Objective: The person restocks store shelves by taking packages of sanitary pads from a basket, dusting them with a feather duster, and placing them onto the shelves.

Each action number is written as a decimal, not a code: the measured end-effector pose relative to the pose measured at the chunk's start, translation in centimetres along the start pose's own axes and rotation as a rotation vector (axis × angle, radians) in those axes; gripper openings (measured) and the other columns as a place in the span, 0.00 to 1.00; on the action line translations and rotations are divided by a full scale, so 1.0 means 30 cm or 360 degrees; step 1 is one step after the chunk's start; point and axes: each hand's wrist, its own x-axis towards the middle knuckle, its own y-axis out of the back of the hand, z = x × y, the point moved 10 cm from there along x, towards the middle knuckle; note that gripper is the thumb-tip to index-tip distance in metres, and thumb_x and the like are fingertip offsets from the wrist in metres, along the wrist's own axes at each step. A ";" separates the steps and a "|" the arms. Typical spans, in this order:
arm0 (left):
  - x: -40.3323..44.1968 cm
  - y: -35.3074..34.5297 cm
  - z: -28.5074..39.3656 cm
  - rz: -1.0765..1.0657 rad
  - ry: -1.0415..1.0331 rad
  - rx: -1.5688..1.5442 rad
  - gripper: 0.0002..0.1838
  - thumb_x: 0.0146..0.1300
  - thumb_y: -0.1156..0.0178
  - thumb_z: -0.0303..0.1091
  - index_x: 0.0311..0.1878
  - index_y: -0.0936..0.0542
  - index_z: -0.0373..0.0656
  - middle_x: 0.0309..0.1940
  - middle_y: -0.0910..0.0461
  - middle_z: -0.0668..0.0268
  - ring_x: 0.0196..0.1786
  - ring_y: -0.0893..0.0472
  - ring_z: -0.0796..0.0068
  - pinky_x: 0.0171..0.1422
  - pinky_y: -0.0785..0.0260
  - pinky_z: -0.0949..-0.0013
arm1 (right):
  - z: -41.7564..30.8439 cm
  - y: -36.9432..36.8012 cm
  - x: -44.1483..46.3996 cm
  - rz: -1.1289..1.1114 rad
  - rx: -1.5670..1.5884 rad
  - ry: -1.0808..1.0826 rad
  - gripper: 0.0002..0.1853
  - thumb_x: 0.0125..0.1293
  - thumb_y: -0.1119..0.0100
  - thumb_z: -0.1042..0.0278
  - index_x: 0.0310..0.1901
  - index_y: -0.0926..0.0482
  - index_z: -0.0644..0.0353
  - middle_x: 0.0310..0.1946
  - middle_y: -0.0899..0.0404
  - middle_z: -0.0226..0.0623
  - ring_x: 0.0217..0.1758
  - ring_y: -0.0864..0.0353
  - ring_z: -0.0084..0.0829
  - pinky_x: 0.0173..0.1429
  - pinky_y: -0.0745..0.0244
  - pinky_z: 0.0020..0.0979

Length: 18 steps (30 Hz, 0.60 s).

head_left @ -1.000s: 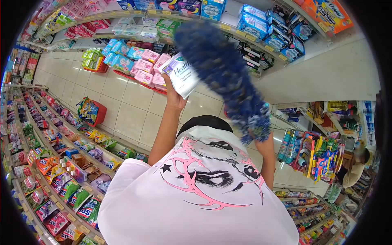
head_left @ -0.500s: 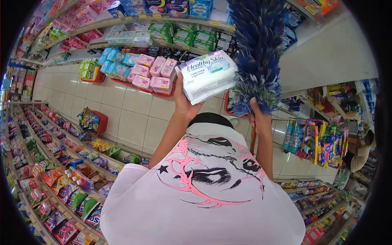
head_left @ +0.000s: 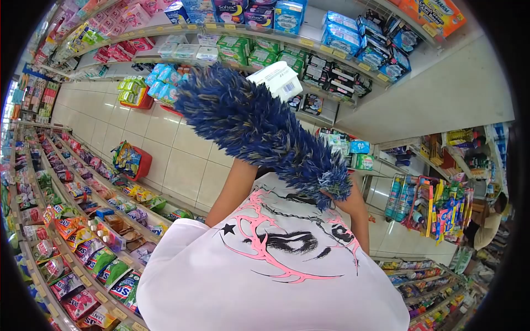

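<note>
**Blue duster crosses in front of white package**

The right hand [head_left: 340, 202] holds the blue duster [head_left: 251, 121] at its lower end, its fingers closed there and mostly covered by the fibres. The duster slants up and leftward. The white package [head_left: 282, 83] shows past its upper edge, tilted and partly covered, well apart from the right fingers. The left forearm [head_left: 234, 188] runs up behind the duster, which hides the left hand; I cannot tell how its fingers stand. Beyond the package are green packs [head_left: 234, 49]; 1 red basket [head_left: 144, 164] sits on the tiled floor [head_left: 182, 171].
</note>
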 end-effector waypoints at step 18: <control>-0.063 -0.158 0.034 0.0057 -0.0101 -0.0056 0.31 0.68 0.54 0.52 0.66 0.39 0.41 0.65 0.38 0.52 0.65 0.35 0.49 0.69 0.41 0.45 | 0.315 0.161 -0.197 0.0941 0.0694 -0.1067 0.18 0.55 0.30 0.58 0.40 0.22 0.62 0.33 0.20 0.30 0.33 0.24 0.23 0.41 0.28 0.27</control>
